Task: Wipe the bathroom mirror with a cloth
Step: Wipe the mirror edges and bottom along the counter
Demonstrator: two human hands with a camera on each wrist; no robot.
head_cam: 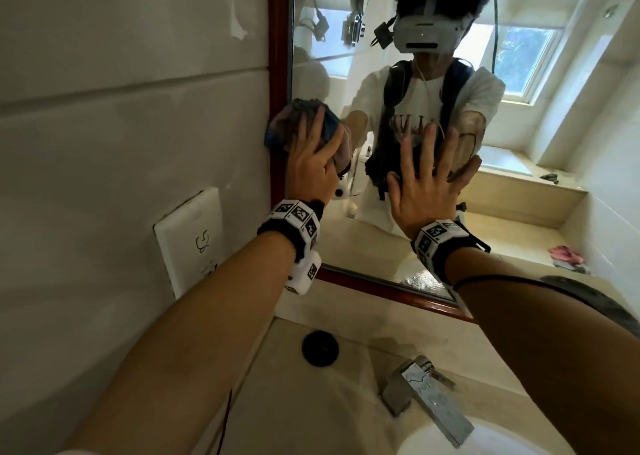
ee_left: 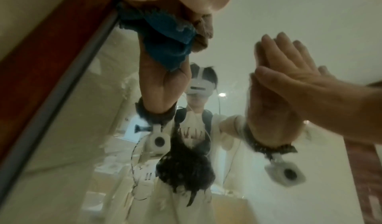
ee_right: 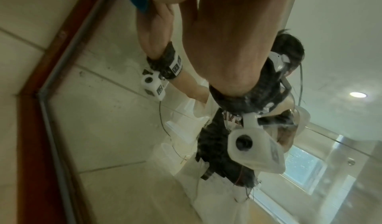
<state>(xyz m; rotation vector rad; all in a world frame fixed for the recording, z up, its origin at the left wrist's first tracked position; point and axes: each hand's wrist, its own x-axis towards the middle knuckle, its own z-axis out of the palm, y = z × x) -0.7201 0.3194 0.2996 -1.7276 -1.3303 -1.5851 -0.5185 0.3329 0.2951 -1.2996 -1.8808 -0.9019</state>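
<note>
The mirror (head_cam: 381, 240) has a red-brown wooden frame (head_cam: 278, 56). A crumpled blue and grey cloth (head_cam: 277, 125) lies against the glass at the mirror's left edge, partly over the frame. My left hand (head_cam: 311, 157) presses it flat with spread fingers. The left wrist view shows the cloth (ee_left: 165, 36) bunched under my palm. My right hand (head_cam: 422, 177) lies flat on the glass to the right of it, fingers spread and holding nothing, and it is also in the left wrist view (ee_left: 310, 87). In the right wrist view a blue corner of cloth (ee_right: 140, 3) shows at the top.
Below the mirror a chrome faucet (head_cam: 426, 395) stands over a white sink (head_cam: 450, 444). A black round object (head_cam: 320, 347) sits on the beige counter. A white wall plate (head_cam: 194, 236) is fixed to the tiled wall left of the frame.
</note>
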